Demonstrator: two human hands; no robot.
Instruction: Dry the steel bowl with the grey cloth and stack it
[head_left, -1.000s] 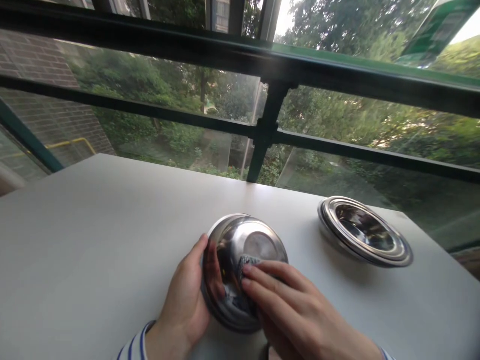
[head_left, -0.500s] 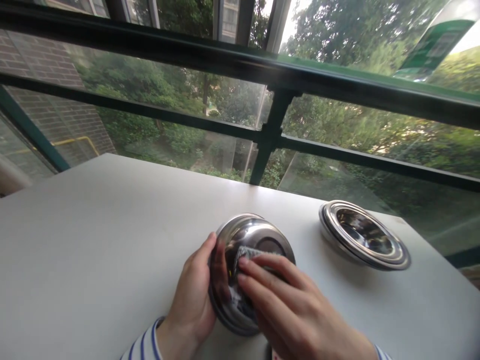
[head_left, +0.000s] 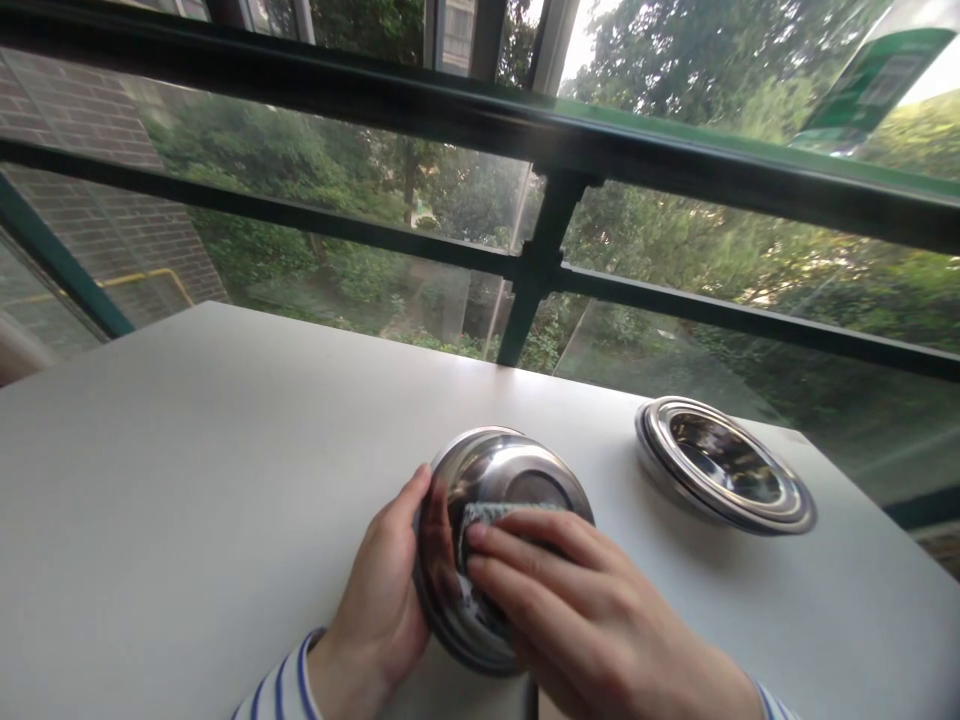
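A dark metal window frame (head_left: 536, 270) looks out on green trees above a pale surface (head_left: 225, 480). Near the surface's front edge, an upturned stainless steel bowl (head_left: 517, 475) sits tilted between the person's hands. The left hand (head_left: 379, 590) cups its near side, fingers curled against the metal. The right hand (head_left: 592, 610) lies across its base, fingers pressing a grey scouring pad (head_left: 487, 515) onto the steel. Well to the right, apart from the hands, a second stainless steel bowl (head_left: 724, 465) rests open side up.
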